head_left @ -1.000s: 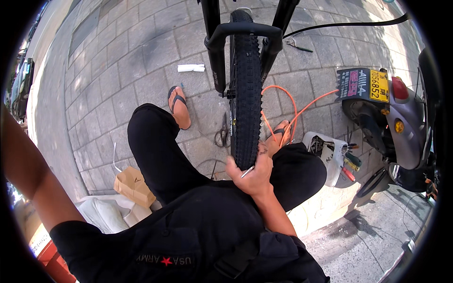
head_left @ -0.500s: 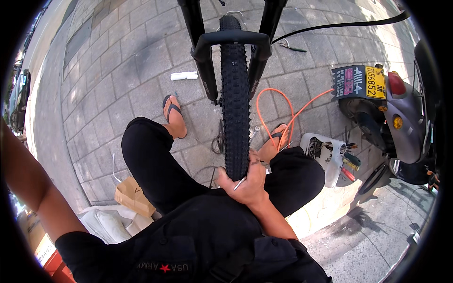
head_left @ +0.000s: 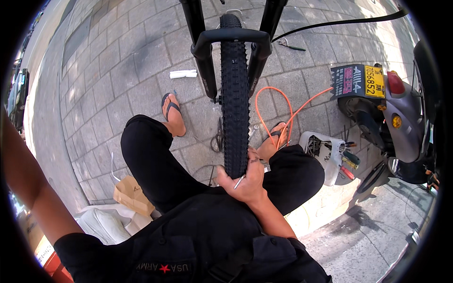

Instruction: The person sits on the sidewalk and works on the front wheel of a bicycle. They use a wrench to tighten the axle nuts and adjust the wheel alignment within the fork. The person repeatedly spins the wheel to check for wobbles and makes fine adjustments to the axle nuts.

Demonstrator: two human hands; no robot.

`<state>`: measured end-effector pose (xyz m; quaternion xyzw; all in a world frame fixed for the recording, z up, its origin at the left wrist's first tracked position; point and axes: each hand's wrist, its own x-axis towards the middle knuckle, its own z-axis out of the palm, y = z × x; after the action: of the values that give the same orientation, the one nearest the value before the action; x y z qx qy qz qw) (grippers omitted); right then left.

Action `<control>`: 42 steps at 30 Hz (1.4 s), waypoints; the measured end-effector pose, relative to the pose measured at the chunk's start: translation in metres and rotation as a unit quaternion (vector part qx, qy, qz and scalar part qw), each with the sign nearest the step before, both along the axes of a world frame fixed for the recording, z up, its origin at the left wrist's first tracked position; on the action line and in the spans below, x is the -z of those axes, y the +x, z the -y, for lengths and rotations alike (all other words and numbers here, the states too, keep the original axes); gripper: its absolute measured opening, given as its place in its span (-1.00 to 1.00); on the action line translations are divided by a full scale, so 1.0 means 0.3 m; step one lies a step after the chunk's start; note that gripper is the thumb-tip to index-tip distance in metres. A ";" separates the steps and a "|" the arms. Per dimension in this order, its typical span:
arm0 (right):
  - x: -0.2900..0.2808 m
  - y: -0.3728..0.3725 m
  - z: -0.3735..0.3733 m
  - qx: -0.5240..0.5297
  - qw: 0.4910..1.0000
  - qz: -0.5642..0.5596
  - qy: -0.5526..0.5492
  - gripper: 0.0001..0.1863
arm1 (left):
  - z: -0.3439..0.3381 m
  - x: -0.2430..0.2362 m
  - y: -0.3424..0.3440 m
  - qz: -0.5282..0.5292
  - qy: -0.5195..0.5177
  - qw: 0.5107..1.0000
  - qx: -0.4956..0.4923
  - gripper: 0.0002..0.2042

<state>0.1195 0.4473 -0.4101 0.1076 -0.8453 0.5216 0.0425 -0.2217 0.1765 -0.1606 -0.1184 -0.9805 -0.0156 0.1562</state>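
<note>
A knobbly black bicycle tire (head_left: 235, 94) stands upright between my knees, set in a black fork (head_left: 204, 56). My right hand (head_left: 244, 181) is wrapped round the near end of the tire, thumb on its left side and fingers on its right. A short thin pale stick (head_left: 239, 182) pokes out from between thumb and palm; what it is cannot be made out. My left forearm (head_left: 40, 198) reaches out along the left edge, and the hand itself lies outside the picture.
An orange hose (head_left: 289, 113) loops by my right foot. A white bin of tools (head_left: 330, 153) stands beside my right knee, near a parked scooter (head_left: 403, 122). Pliers (head_left: 292, 46) and a white roll (head_left: 183, 74) lie on the paving. A brown paper bag (head_left: 133, 194) sits at left.
Very little differs. The whole view has shifted slightly, and my right hand keeps its grip on the tire.
</note>
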 end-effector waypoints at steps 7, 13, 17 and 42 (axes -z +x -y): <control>-0.011 -0.002 0.002 -0.012 1.000 0.020 -0.005 -0.17 | -0.005 0.032 0.005 0.000 0.013 1.000 -0.006 -0.55; 0.020 0.025 -0.017 -0.025 0.998 0.048 0.012 -0.10 | -0.040 0.044 -0.018 0.005 0.026 1.000 0.006 -0.57; -0.049 0.013 -0.080 -0.072 0.983 0.168 0.030 -0.05 | -0.025 0.048 -0.022 0.006 0.031 0.999 0.005 -0.58; -0.102 -0.011 -0.041 -0.082 0.952 0.264 0.132 -0.50 | -0.072 0.070 -0.045 0.010 0.034 0.999 0.027 -0.64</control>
<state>0.1161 0.4598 -0.3794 0.0398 -0.8761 0.4164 -0.2396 -0.2351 0.1980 -0.1815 -0.1397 -0.9772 -0.0544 0.1502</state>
